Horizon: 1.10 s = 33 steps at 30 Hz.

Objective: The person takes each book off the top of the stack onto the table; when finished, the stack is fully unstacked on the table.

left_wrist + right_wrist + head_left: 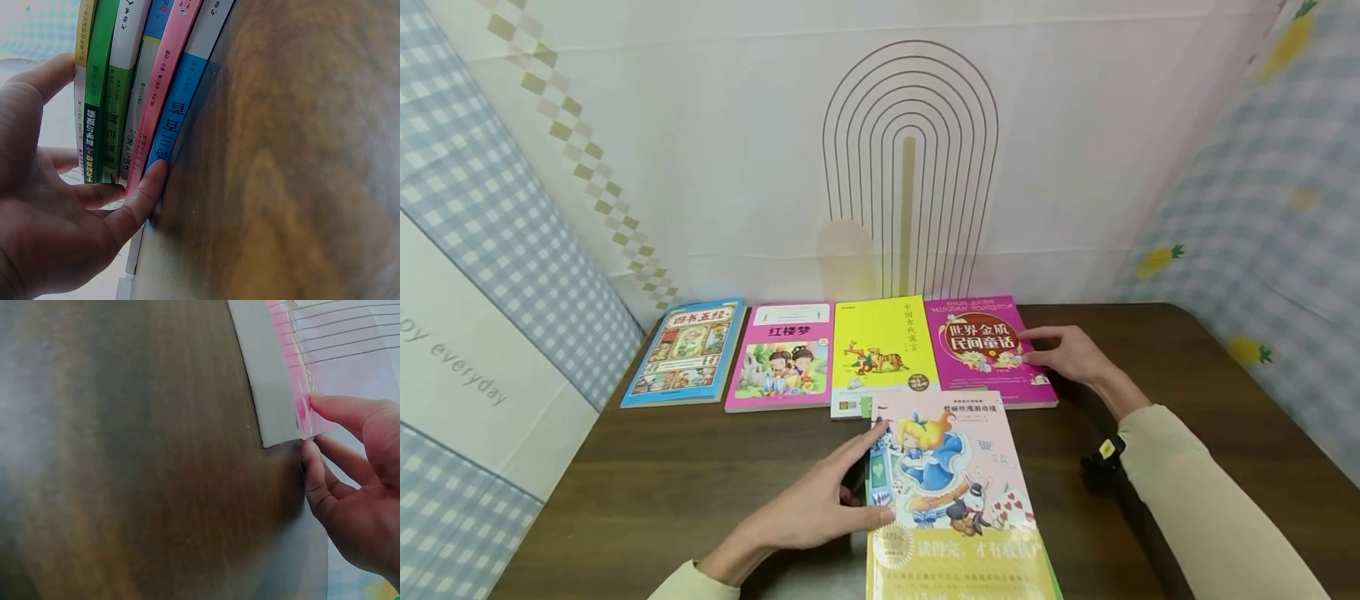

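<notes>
Logged from far left of tabletop (715,467): blue book (683,354), pink book (782,358) and yellow book (883,329), lying flat in a row. Judged each light and fairly stiff. Next found stack of books (958,475) in front of row, hiding part of its near edge in head view, with spines facing left. Counted six spines in left wrist view. Estimated much heavier than any single book, with smooth covers liable to slide over one another; favoured a hold across spine side and opposite edge together. At right end of row, located magenta book (992,367), flat beside yellow book. Judged light, glossy, slippery, bendable at corners; favoured a hold on free right edge, cover and pages taken together.

Fingers: saw those of left hand (812,512) spread well apart, thumb clear of the others, touching spine side of stack. Saw those of right hand (1075,354) slightly apart, touching right edge of magenta book, close to a corner in right wrist view. Could not tell true pinch from light contact.
</notes>
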### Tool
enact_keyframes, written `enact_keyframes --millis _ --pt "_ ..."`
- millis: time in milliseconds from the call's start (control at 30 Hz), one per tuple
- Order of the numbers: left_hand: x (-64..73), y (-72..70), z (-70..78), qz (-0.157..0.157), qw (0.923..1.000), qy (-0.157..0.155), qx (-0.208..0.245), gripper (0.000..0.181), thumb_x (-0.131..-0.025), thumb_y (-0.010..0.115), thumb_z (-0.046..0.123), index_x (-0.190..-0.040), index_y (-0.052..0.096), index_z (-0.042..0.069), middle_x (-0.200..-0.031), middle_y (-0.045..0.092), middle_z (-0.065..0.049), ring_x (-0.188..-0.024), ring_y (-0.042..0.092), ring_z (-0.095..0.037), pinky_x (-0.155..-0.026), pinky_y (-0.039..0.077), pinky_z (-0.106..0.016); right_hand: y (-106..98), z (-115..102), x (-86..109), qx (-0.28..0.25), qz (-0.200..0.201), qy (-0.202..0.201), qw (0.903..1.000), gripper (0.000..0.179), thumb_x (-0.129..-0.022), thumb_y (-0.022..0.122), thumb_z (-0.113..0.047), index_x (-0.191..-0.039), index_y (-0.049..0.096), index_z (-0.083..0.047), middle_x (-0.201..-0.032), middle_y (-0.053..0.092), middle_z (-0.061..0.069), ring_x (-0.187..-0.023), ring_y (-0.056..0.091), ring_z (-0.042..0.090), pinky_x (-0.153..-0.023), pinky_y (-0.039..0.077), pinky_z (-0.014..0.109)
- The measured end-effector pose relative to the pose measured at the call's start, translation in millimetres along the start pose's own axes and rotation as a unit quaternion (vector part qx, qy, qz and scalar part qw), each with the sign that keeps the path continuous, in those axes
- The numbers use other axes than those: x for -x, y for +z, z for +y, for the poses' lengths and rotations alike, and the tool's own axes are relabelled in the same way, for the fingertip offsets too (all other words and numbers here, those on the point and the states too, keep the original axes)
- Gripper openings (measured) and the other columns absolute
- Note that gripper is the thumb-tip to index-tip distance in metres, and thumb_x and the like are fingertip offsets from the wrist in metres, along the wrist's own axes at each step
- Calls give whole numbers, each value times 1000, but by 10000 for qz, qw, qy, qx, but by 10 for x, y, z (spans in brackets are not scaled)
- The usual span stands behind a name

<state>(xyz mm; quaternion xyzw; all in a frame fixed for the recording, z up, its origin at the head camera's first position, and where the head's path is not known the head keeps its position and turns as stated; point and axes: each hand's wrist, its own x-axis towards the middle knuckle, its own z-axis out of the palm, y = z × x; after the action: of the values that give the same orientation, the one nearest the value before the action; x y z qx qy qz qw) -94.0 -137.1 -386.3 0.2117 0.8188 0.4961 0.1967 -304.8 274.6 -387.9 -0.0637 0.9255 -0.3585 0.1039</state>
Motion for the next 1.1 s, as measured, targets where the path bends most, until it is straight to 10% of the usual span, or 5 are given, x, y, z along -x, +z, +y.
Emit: enact_keyframes --millis 267,500,667,867,1100 --pt "7 22 -22 -25 10000 -68 24 92 -97 76 42 -168 18 44 -176 19 -10 -126 56 -25 -86 58 -25 56 -82 196 52 697 -507 9963 59 -103 70 -27 -154 53 -4 -151 54 29 -128 58 46 -102 54 60" --pt "-3 10 1 -36 9999 -23 91 96 -97 77 40 -169 13 43 -177 14 -12 -110 63 -21 -79 59 -27 100 -361 731 -160 1295 -1445 9809 46 -106 67 -31 -147 62 -11 -116 73 15 -93 65 26 -71 53 26" --pt "-9 -19 24 -42 9995 -104 279 106 -97 78 39 -169 0 45 -177 10 -18 -60 58 -10 -59 57 -31 263 -509 1131 -620 737 -1993 9752 47 -106 66 -22 -152 57 -16 -95 71 12 -74 61 19 -57 49 28" --pt "0 -30 38 -36 9991 -217 369 108 -96 79 38 -168 -1 47 -174 18 -22 -60 60 -12 -58 56 -31 488 -585 1466 -934 -590 -2067 9722 67 -102 72 -21 -162 43 -16 -95 65 7 -75 63 17 -63 54 28" --pt "8 -8 32 -11 9992 -245 326 108 -95 79 38 -168 0 46 -175 16 -22 -67 66 -17 -61 58 -32 697 -526 1558 -914 -511 -1599 9816 86 -95 81 -31 -166 33 -23 -126 61 11 -95 61 21 -72 57 28"
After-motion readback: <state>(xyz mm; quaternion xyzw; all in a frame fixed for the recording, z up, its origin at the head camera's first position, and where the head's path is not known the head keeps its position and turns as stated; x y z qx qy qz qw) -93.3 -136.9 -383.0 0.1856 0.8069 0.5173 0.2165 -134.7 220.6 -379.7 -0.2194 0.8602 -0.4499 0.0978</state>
